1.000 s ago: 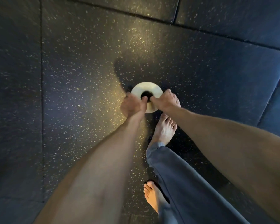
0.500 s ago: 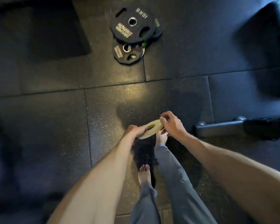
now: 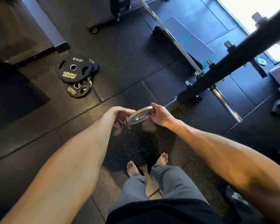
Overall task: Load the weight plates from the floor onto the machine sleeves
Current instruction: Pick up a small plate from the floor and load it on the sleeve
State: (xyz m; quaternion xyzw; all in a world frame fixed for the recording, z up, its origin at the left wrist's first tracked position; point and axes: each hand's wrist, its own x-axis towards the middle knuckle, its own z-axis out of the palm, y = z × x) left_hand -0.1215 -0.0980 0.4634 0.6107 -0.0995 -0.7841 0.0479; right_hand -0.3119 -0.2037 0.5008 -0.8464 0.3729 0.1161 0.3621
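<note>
A: Small pale plate (image 3: 140,116) gripped at opposite rim edges by left hand (image 3: 120,116) and right hand (image 3: 160,115), above the floor (image 3: 123,50), tilted.

B: Advisable next: bore squared to chrome sleeve (image 3: 225,103), slid on level; black plates (image 3: 73,68) left for later.

Pale plate (image 3: 140,116), speckled black floor (image 3: 128,46)

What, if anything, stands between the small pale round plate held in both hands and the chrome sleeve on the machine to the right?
Nothing visible does. The small pale round weight plate is held by the left hand and right hand, and only open black rubber floor shows between it and the bare chrome sleeve.
</note>
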